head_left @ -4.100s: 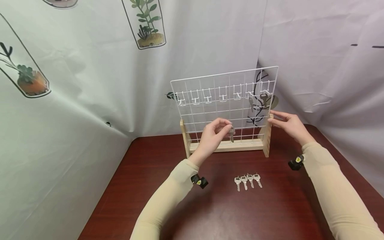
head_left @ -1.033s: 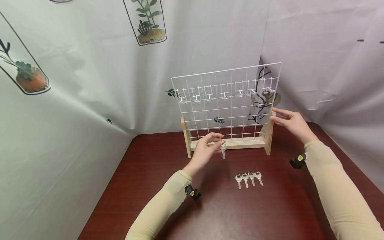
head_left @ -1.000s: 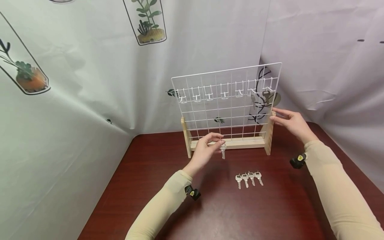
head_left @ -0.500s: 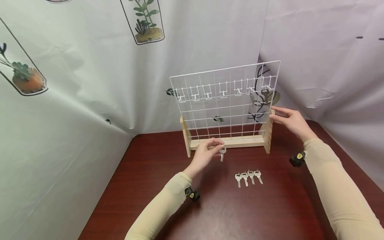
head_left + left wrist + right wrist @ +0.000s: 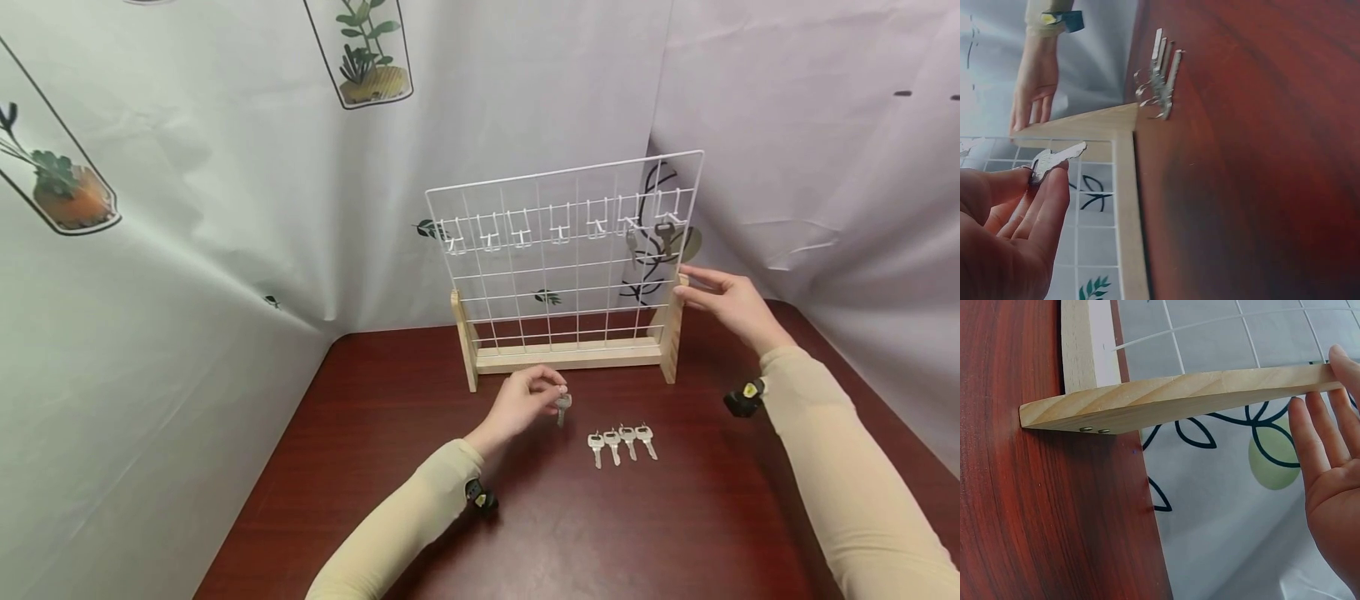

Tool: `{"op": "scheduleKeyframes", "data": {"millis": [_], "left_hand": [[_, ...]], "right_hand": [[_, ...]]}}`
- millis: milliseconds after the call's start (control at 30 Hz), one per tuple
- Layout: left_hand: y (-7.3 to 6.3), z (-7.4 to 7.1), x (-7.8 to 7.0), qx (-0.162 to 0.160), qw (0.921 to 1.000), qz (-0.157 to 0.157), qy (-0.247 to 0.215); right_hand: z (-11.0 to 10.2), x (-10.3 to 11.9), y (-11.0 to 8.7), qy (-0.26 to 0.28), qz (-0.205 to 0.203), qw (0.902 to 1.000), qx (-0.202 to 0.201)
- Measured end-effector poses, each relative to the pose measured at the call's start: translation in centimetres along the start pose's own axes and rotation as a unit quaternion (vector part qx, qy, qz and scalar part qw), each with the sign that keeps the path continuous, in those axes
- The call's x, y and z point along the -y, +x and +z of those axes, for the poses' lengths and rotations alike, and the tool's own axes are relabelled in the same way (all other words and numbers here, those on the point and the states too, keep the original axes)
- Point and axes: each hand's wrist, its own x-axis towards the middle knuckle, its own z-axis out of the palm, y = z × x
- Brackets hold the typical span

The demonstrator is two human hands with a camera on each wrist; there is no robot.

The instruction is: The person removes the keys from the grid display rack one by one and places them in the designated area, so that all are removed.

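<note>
My left hand (image 5: 522, 400) pinches a silver key (image 5: 562, 404) between thumb and fingers, low in front of the rack. In the left wrist view the key (image 5: 1054, 161) points its blade away from the fingertips. My right hand (image 5: 729, 308) holds the right wooden post (image 5: 671, 337) of the white wire grid rack (image 5: 564, 361). In the right wrist view, thumb and fingers lie on opposite sides of that post (image 5: 1179, 390). Several more keys (image 5: 612, 439) lie in a row on the table, right of my left hand. Two keys (image 5: 664, 237) hang from hooks at the grid's right end.
Several white hooks (image 5: 559, 235) without keys line the grid's upper part. The dark red table (image 5: 360, 450) runs back to pale curtains (image 5: 247, 167) with printed plants behind and at both sides. Each wrist wears a small black camera (image 5: 744, 398).
From in front of the grid, my left hand has come down towards the table with the key, ending closer to the row of keys. My right hand stays at the post.
</note>
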Motion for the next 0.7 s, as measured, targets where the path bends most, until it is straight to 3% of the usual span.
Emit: {"op": "scheduleKeyframes", "data": {"millis": [300, 700], "left_hand": [[-0.5, 1.0, 1.6, 0.032, 0.9991, -0.027, 0.004], [-0.8, 1.9, 2.0, 0.069, 0.9953, -0.053, 0.042]], "right_hand": [[0.0, -0.2, 0.2, 0.002, 0.005, 1.0, -0.001], [0.0, -0.3, 0.1, 0.017, -0.009, 0.9998, -0.006]]}}
